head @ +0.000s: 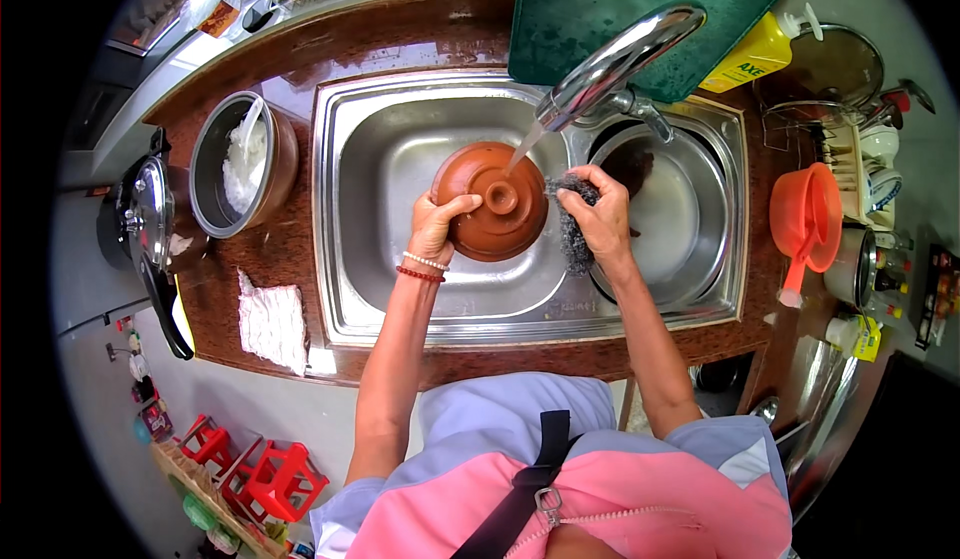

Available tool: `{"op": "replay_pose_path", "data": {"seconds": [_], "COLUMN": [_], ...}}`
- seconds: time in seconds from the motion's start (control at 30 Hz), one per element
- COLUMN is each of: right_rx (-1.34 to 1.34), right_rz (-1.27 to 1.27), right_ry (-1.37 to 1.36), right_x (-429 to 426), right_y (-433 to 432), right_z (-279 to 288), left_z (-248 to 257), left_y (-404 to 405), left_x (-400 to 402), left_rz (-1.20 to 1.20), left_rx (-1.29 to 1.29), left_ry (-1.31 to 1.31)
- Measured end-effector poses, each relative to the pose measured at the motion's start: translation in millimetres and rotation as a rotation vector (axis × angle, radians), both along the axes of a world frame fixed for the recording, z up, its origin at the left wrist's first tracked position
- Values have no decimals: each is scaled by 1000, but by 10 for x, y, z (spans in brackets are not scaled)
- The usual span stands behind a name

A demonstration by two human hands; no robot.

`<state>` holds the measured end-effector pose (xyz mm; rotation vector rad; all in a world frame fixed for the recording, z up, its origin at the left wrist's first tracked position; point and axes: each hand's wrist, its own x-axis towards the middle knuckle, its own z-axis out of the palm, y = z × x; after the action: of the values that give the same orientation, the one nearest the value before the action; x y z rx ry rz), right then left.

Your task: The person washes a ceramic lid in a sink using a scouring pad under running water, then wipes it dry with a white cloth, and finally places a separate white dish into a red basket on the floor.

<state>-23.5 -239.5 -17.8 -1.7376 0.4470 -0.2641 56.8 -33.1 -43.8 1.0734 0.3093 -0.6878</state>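
Note:
My left hand grips the left edge of a brown clay pot lid, its thumb lying on top near the round knob. The lid is held over the larger sink basin. Water from the chrome faucet runs down onto the lid beside the knob. In my right hand is a dark grey scouring pad, just right of the lid's rim. That hand hovers between the two basins. Its grip covers part of the pad.
A metal bowl with cloudy water fills the smaller basin. Left of the sink stand an inner pot, a pressure cooker and a folded cloth. To the right are an orange dipper, a yellow detergent bottle and a green board.

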Motion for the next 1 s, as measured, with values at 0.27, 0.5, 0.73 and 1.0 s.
{"op": "replay_pose_path", "data": {"seconds": [0.27,0.5,0.73,1.0], "right_rx": [-452,-429,491,845], "right_rz": [100,57,-21,66], "right_ry": [-140,-162,94,317], "right_x": [202,36,147,176], "right_y": [447,572,395,400], "right_z": [100,4,-32,-32], "left_z": [179,210,312,412], "left_y": [-218,-261,-332,-240], "left_x": [-75,-93,-101,-64], "left_rz": [71,177,138,58], "left_rx": [104,222,388,692], "left_ry": [-140,-312,-582,-875]}}
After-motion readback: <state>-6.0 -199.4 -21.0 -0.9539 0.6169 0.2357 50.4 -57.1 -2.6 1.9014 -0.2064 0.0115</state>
